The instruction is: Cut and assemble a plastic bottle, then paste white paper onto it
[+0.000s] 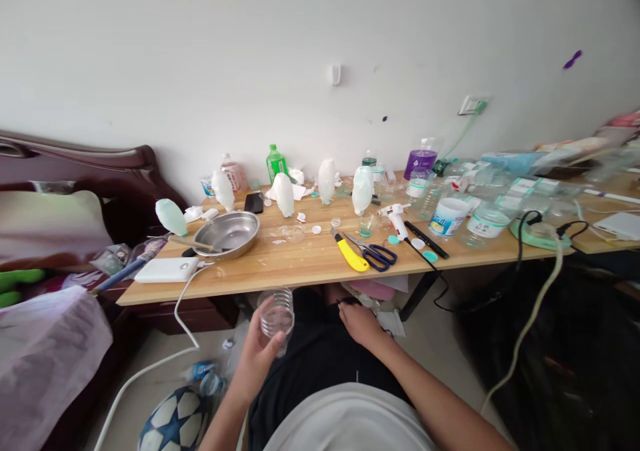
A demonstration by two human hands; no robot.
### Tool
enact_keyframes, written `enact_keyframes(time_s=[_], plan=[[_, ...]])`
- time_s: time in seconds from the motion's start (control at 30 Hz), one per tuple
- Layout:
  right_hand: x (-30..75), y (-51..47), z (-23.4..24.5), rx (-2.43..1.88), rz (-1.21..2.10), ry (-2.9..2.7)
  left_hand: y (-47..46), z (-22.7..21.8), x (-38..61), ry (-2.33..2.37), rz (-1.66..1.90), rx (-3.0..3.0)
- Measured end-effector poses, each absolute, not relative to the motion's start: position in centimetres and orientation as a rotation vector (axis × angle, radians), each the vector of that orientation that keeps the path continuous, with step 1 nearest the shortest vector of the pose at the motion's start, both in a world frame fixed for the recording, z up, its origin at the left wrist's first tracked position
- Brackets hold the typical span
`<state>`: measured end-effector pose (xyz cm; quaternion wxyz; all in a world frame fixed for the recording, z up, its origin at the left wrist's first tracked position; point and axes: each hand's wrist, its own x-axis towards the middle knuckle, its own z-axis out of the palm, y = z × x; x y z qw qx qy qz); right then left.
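Our left hand (260,346) holds the clear plastic piece (279,312), a ribbed bottle section, just outside the front edge of the bench (290,264), its fingers clamped around the wall. Our right hand (361,324) rests on our right leg (350,366) with the fingers curled downward; we cannot tell whether they close on anything. Because the wall appears thin, excess pressure may buckle the ribs, while a loose grip may let the piece slip; with no bench surface beneath it, it would probably drop to the floor (430,354). Near the middle of the front edge, the yellow-handled cutter (354,256) lies just beside the scissors (383,256), its tip toward the back edge. If we reach in without looking, we risk a cut, or may sweep either tool off. To their right, the black cord (446,284) of the glue gun (397,223) hangs over the front edge; a snag could drag the gun down. We cannot tell whether its nozzle is hot, so we treat contact as a burn risk. Near the left front corner, the white cable (177,312) also hangs down; catching it could pull off the white box (167,271).
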<state>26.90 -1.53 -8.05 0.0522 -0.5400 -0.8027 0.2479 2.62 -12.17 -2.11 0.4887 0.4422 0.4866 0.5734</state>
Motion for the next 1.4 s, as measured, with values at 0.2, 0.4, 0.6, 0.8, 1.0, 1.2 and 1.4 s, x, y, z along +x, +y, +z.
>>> enact_keyframes(time_s=[0.2, 0.4, 0.6, 0.8, 1.0, 1.2, 1.4], plan=[[27.8, -8.2, -3.3, -1.163, 0.994, -1.971, -12.6, 0.3, 6.0, 1.124, 1.303, 0.883], [25.4, -12.6, -0.4, -0.974, 1.103, -1.537, -12.3, 0.0, 9.0, 0.971, 1.401, 0.656], [25.0, -12.3, 0.5, -0.924, 0.606, -1.665, -12.5, 0.3, 9.7, 0.797, 1.376, 0.608], [25.4, -11.9, 1.4, -0.950, 0.499, -1.787, -13.2, 1.6, 10.1, 0.753, 1.323, 0.602], [25.4, -12.4, 1.5, -0.885, 0.219, -2.007, -12.8, 1.2, 10.6, 0.839, 1.395, 0.541], [25.2, -12.4, 0.4, -0.903, 0.170, -2.059, -12.9, 0.9, 12.6, 0.882, 1.458, 0.420], [26.6, -12.5, 0.6, -0.912, 0.302, -1.996, -12.8, 0.1, 14.4, 0.868, 1.437, 0.420]])
